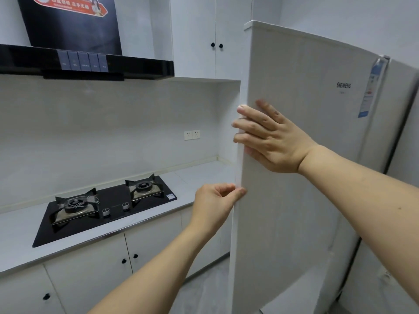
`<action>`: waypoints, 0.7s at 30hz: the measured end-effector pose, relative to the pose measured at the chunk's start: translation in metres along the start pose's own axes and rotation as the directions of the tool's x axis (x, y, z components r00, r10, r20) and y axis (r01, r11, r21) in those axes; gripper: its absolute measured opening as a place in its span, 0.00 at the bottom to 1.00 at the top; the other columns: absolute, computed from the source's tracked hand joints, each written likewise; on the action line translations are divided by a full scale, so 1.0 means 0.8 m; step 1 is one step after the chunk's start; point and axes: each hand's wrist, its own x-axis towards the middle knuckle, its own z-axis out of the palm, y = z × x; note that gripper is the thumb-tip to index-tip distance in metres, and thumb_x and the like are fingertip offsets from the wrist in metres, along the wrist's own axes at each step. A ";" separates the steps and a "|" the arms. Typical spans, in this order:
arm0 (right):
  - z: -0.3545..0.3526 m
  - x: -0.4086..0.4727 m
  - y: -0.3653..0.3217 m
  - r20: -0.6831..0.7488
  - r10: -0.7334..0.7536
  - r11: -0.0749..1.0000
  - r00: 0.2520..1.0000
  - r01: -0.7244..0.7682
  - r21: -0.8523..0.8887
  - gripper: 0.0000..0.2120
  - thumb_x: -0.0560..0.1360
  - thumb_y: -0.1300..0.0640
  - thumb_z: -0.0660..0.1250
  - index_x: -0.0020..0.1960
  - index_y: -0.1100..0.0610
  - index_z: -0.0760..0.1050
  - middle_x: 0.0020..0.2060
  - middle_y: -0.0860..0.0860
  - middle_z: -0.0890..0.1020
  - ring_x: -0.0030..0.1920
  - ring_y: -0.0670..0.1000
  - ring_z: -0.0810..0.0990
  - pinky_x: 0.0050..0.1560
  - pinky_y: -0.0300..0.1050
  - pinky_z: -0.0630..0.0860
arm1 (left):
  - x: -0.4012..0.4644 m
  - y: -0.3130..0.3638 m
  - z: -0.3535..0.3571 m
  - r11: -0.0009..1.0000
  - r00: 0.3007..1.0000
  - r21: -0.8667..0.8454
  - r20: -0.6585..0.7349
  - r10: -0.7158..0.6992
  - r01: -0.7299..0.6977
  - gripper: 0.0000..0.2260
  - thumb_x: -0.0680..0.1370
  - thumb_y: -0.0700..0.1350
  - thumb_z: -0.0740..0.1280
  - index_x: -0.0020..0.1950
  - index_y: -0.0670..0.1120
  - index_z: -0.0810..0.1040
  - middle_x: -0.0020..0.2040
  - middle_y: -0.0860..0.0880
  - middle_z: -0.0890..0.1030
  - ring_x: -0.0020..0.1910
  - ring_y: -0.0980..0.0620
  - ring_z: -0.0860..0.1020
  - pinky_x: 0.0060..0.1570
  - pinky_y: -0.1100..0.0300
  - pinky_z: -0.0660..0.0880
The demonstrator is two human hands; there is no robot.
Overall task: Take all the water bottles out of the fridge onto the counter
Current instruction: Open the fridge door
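**Door partly open, bottles not yet in sight**

I could see no water bottles anywhere; by my judgement they were in the fridge, behind the fridge door (294,155), which stood swung part-way out with its inside face turned away from me. My right hand (272,139) lay on the door's front near its free edge, fingers mostly straight and the tips bent round that edge, thumb flat on the panel. My left hand (215,202), lower down, had curled fingers at the same edge, the thumb and forefinger pinching it.

To the left, the counter (204,175) ran up to the fridge, with a gas hob (106,205) set in it and a range hood (86,62) above.

The risks, as I judged them: the door swung toward that counter, so opened wide it might crowd the nearest bare stretch where bottles should land. The lower pinch was slight and might slip. Bottles set near the hob could tip on its pan supports.
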 end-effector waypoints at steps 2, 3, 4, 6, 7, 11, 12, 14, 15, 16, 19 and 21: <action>-0.014 -0.008 -0.001 0.006 -0.002 1.000 1.000 0.002 0.003 0.12 0.79 0.57 0.59 0.56 0.58 0.79 0.64 0.56 0.78 0.74 0.59 0.65 0.72 0.65 0.61 | -0.012 0.007 0.006 0.999 0.999 0.022 0.019 0.028 -0.029 0.12 0.74 0.52 0.74 0.36 0.46 0.83 0.28 0.54 0.75 0.30 0.57 0.70 0.35 0.62 0.68; -0.021 -0.012 -0.001 0.007 0.001 1.000 1.000 -0.001 0.007 0.12 0.79 0.57 0.59 0.56 0.58 0.79 0.64 0.56 0.77 0.74 0.60 0.65 0.72 0.65 0.60 | -0.017 0.010 0.009 0.999 0.999 0.026 0.022 0.041 -0.042 0.13 0.74 0.53 0.73 0.36 0.44 0.82 0.28 0.50 0.74 0.30 0.56 0.69 0.35 0.61 0.67; -0.027 -0.015 -0.002 0.006 0.005 1.000 1.000 -0.006 0.014 0.12 0.79 0.57 0.59 0.56 0.58 0.78 0.63 0.56 0.77 0.74 0.60 0.65 0.72 0.66 0.60 | -0.023 0.014 0.012 0.998 0.998 0.032 0.025 0.059 -0.060 0.15 0.74 0.54 0.73 0.36 0.43 0.82 0.29 0.45 0.74 0.31 0.55 0.67 0.34 0.60 0.66; -0.040 -0.021 -0.005 0.001 0.018 0.999 1.000 -0.018 0.026 0.12 0.78 0.57 0.58 0.56 0.59 0.77 0.63 0.57 0.78 0.74 0.60 0.65 0.71 0.67 0.60 | -0.034 0.021 0.019 0.994 0.996 0.061 0.028 0.090 -0.092 0.19 0.73 0.57 0.71 0.37 0.40 0.80 0.32 0.38 0.76 0.32 0.55 0.66 0.34 0.59 0.63; -0.046 -0.025 -0.007 -0.003 0.023 0.999 1.000 -0.023 0.030 0.12 0.78 0.57 0.58 0.56 0.59 0.77 0.63 0.57 0.78 0.74 0.60 0.65 0.71 0.67 0.60 | -0.041 0.026 0.022 0.992 0.995 0.072 0.030 0.099 -0.101 0.20 0.73 0.57 0.70 0.37 0.39 0.80 0.33 0.37 0.76 0.32 0.56 0.65 0.34 0.59 0.63; -0.067 -0.040 -0.008 -0.008 0.033 0.999 0.999 -0.033 0.022 0.13 0.79 0.57 0.56 0.56 0.59 0.76 0.63 0.58 0.77 0.74 0.61 0.64 0.72 0.67 0.59 | -0.060 0.043 0.034 0.989 0.993 0.084 0.037 0.116 -0.119 0.20 0.75 0.52 0.72 0.34 0.37 0.75 0.30 0.38 0.67 0.30 0.53 0.61 0.33 0.57 0.59; -0.071 -0.042 -0.008 -0.008 0.037 0.999 0.999 -0.037 0.014 0.13 0.78 0.57 0.56 0.56 0.59 0.77 0.63 0.58 0.77 0.74 0.61 0.64 0.72 0.67 0.59 | -0.063 0.046 0.037 0.988 0.992 0.085 0.040 0.122 -0.125 0.20 0.75 0.52 0.73 0.34 0.37 0.75 0.30 0.38 0.67 0.30 0.52 0.61 0.33 0.57 0.60; -0.080 -0.048 -0.009 -0.006 0.043 0.999 0.999 -0.043 0.002 0.14 0.78 0.57 0.56 0.55 0.60 0.78 0.63 0.59 0.77 0.74 0.61 0.64 0.72 0.67 0.58 | -0.069 0.049 0.042 0.986 0.989 0.083 0.043 0.140 -0.143 0.20 0.75 0.52 0.73 0.34 0.38 0.76 0.30 0.39 0.68 0.29 0.53 0.62 0.33 0.57 0.61; -0.083 -0.051 -0.010 -0.002 0.044 0.999 0.999 -0.044 0.000 0.15 0.78 0.57 0.56 0.55 0.60 0.78 0.63 0.59 0.77 0.74 0.61 0.64 0.72 0.67 0.58 | -0.071 0.049 0.045 0.985 0.988 0.080 0.041 0.149 -0.152 0.20 0.74 0.53 0.73 0.34 0.38 0.77 0.30 0.39 0.69 0.29 0.53 0.63 0.33 0.58 0.62; -0.086 -0.053 -0.010 0.003 0.045 0.999 0.999 -0.045 -0.001 0.15 0.78 0.57 0.56 0.55 0.60 0.79 0.63 0.59 0.77 0.74 0.62 0.64 0.72 0.67 0.58 | -0.073 0.050 0.047 0.984 0.987 0.080 0.041 0.157 -0.160 0.19 0.74 0.54 0.73 0.35 0.39 0.77 0.30 0.39 0.70 0.29 0.53 0.63 0.33 0.58 0.63; -0.096 -0.057 -0.010 0.015 0.042 0.999 0.999 -0.042 -0.006 0.15 0.78 0.56 0.56 0.56 0.60 0.78 0.63 0.60 0.77 0.73 0.62 0.64 0.72 0.67 0.59 | -0.077 0.051 0.051 0.979 0.984 0.104 0.045 0.173 -0.177 0.20 0.74 0.55 0.73 0.35 0.39 0.78 0.31 0.39 0.71 0.30 0.53 0.64 0.32 0.55 0.69; -0.100 -0.058 -0.012 0.024 0.050 0.999 0.998 -0.050 -0.008 0.15 0.77 0.57 0.57 0.56 0.61 0.78 0.63 0.60 0.77 0.73 0.62 0.64 0.72 0.67 0.59 | -0.079 0.051 0.053 0.978 0.984 0.110 0.046 0.175 -0.179 0.19 0.74 0.55 0.73 0.36 0.39 0.79 0.31 0.39 0.74 0.29 0.50 0.66 0.34 0.51 0.75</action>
